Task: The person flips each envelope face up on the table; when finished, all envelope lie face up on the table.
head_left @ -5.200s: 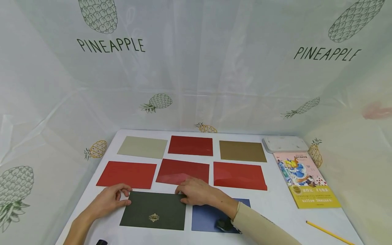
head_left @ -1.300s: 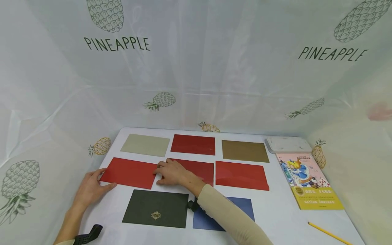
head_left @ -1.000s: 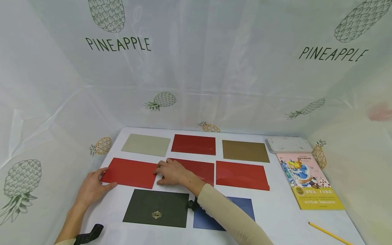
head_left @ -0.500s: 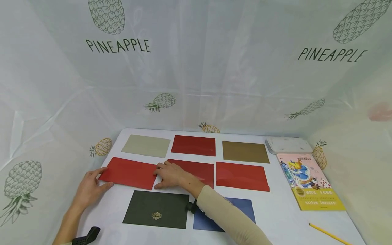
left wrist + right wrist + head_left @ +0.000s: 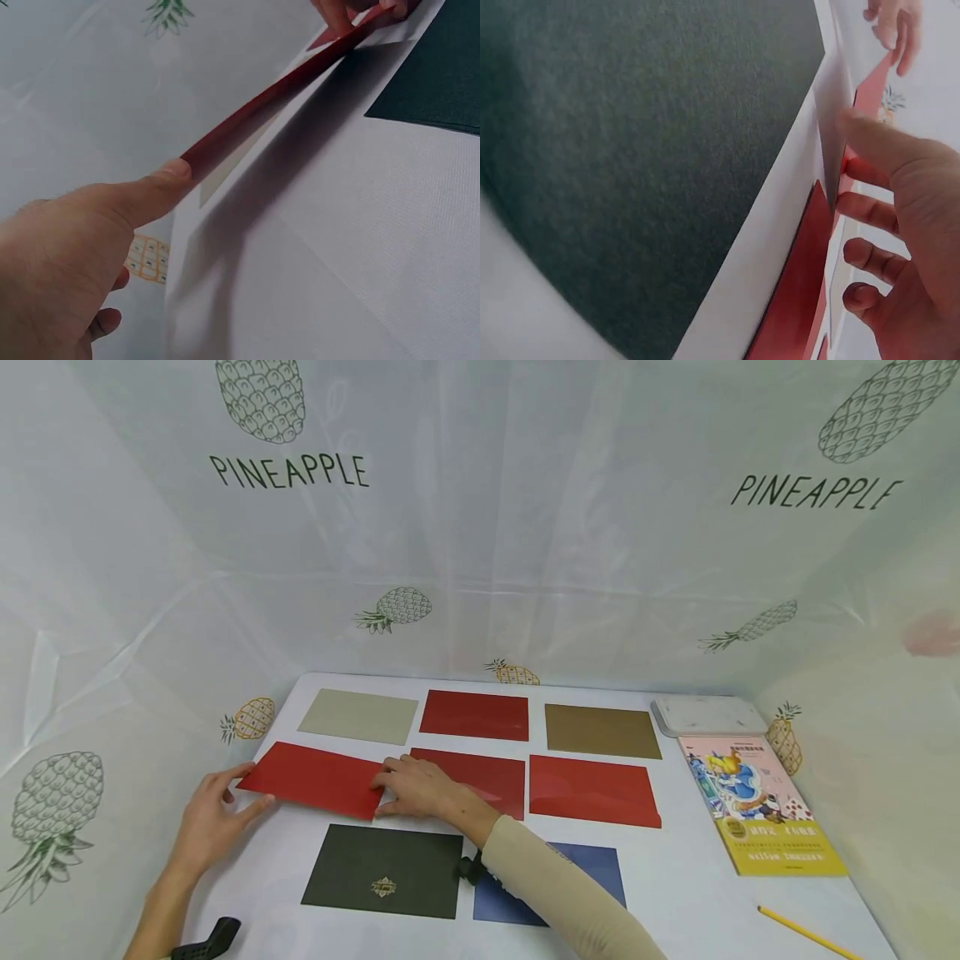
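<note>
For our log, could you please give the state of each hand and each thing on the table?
Left red card: left end raised off the table.
Left hand: pinching that end.
Right hand: pinching the other end.
Middle red card: flat, partly covered.
Right red card: flat.
Back red card: flat.
Beige card: flat.
Brown card: flat.
Green card: flat.
Blue card: flat, partly covered.
Book: closed.
White case: apparently closed.
Pencil: lying flat.

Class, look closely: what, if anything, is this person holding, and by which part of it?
The leftmost red card: the left hand holds its left end, and the right hand holds its right end.
</note>
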Demonstrator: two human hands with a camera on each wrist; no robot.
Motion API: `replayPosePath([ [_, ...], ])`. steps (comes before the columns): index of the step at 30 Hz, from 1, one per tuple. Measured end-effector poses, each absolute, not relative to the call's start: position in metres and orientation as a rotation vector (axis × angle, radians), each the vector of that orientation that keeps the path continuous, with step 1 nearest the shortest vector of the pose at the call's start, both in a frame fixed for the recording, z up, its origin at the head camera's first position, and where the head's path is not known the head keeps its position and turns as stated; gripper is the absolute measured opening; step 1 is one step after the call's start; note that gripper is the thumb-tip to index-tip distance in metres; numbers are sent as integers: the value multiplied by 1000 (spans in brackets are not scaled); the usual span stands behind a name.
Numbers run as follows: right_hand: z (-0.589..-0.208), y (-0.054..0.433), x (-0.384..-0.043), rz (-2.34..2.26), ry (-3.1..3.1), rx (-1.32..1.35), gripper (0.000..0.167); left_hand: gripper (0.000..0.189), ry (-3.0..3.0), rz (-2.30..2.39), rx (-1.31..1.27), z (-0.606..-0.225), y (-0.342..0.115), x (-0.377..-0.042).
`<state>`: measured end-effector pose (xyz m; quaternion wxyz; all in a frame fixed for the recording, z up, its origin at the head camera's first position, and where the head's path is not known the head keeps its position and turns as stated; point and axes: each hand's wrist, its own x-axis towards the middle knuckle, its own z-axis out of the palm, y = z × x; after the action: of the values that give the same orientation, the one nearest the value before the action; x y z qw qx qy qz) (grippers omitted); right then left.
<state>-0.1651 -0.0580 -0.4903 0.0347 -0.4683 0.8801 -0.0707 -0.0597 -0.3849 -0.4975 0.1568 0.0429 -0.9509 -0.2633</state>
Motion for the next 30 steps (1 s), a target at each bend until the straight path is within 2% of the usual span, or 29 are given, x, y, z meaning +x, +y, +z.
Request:
replayPosePath([
  [12, -484, -55, -164, -322, 2666, -1471, 58, 70, -2660, -754, 174, -495, -384, -61],
  [18, -478, -54, -165, -391, 2669, -1561, 35, 63, -2617, -791, 195, -494, -380, -63],
  [22, -471, -53, -168, -496, 2670, -1575, 23, 49, -2539, -813, 241, -493, -377, -66],
  [25, -465, -51, -171, -602, 2646, -1543, 20, 38, -2417, -854, 266, -492, -376, -69],
  [30, -455, -48, -177, -834, 2589, -1410, 22, 31, -2269, -925, 289, -490, -375, -76],
])
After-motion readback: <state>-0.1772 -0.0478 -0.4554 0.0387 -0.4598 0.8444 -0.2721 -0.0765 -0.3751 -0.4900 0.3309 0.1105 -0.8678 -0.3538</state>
